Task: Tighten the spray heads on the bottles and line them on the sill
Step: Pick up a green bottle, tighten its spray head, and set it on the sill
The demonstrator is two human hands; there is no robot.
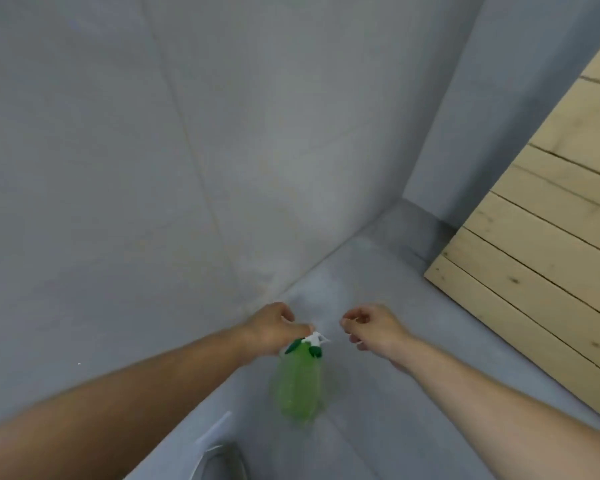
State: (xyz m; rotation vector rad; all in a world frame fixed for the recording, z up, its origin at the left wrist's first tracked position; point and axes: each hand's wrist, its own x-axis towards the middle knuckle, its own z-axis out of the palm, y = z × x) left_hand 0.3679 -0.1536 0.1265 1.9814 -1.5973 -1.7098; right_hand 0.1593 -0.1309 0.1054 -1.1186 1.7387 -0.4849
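Your left hand [274, 329] is pinching the white spray head [315, 338] of the green bottle [298, 382]. The bottle is standing on the grey surface [378, 427], just below and between your hands. Your right hand [373, 329] is hovering just right of the head, fingers loosely curled, holding nothing.

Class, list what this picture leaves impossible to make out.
Head view: the left hand, holding the spray head, hides how tightly it sits.
Head view: blur smears the green bottle; any label is unreadable.
Head view: the bottom edge cuts off a grey object.
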